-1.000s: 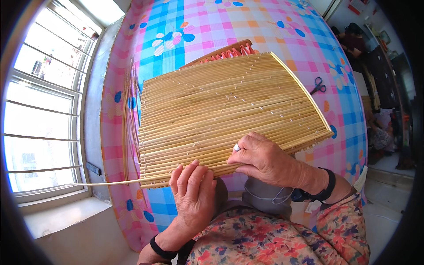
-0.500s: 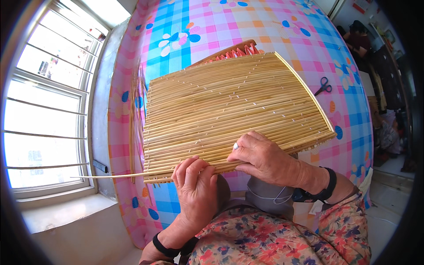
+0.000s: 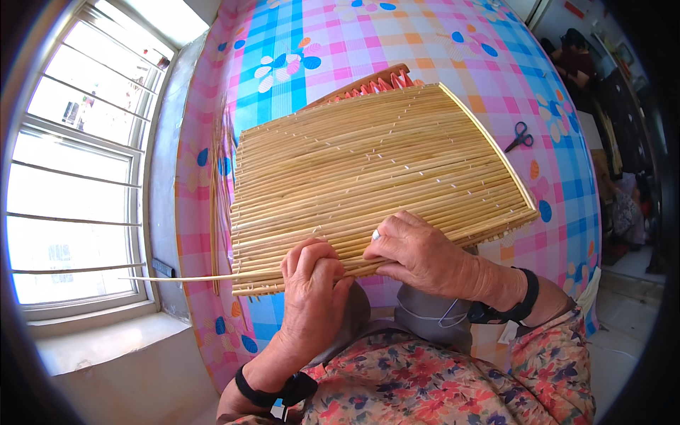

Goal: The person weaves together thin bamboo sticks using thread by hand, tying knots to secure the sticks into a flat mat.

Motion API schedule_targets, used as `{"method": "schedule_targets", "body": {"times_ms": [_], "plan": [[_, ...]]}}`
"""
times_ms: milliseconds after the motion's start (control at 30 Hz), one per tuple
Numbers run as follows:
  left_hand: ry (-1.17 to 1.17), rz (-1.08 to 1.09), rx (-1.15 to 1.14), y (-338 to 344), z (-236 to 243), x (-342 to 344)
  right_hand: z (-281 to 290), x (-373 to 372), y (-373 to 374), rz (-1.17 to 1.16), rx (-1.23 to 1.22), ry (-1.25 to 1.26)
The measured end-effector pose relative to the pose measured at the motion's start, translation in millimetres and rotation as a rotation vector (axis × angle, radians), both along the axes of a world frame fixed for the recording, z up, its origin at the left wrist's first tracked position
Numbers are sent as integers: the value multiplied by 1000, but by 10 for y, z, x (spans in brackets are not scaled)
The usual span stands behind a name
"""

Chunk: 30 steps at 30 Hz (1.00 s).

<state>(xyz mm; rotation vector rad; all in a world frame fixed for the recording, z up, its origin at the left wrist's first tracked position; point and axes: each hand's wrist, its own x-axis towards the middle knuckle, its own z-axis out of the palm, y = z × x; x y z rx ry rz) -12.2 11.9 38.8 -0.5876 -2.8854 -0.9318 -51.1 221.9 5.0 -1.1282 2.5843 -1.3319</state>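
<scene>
A stiff mat of pale yellow stalks [image 3: 368,170], laid side by side with small white stitches, slants across in front of me. My left hand [image 3: 312,276] is closed over its near edge, fingers bent on top. A single long thin stalk [image 3: 177,279] runs out leftward from under that hand, past the mat's left end. My right hand [image 3: 425,255], with a ring on one finger, pinches the same near edge further right; its thumb is below the edge. A thin white thread [image 3: 448,315] loops over my lap. The fingertips' exact hold is partly hidden.
Beneath the mat is a bed or table covered with a checked flowered cloth [image 3: 368,35]. Black scissors [image 3: 520,137] lie right of the mat. A brown-edged object with red folds [image 3: 375,86] shows behind it. Loose thin stalks [image 3: 217,205] lie left, near a barred window [image 3: 78,191]. Another person [image 3: 572,60] is far right.
My left hand has turned and risen slightly along the near edge, its wrist shifting left. The protruding stalk's tip has moved a little rightward and up. My right hand stays in place.
</scene>
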Motion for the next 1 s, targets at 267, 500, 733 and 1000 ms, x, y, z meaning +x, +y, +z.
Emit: {"method": "schedule_targets", "body": {"times_ms": [267, 500, 733, 1000], "plan": [[-16, -40, 40, -36, -10, -35, 13, -24, 40, 35, -26, -26], [11, -52, 46, -61, -33, -28, 95, -122, 190, 70, -109, -335], [2, -44, 49, -68, -51, -8, 122, -88, 213, -3, -225, -443], [-33, -62, -47, -57, 58, 6, 130, -40, 235, 1, -141, -325]]}}
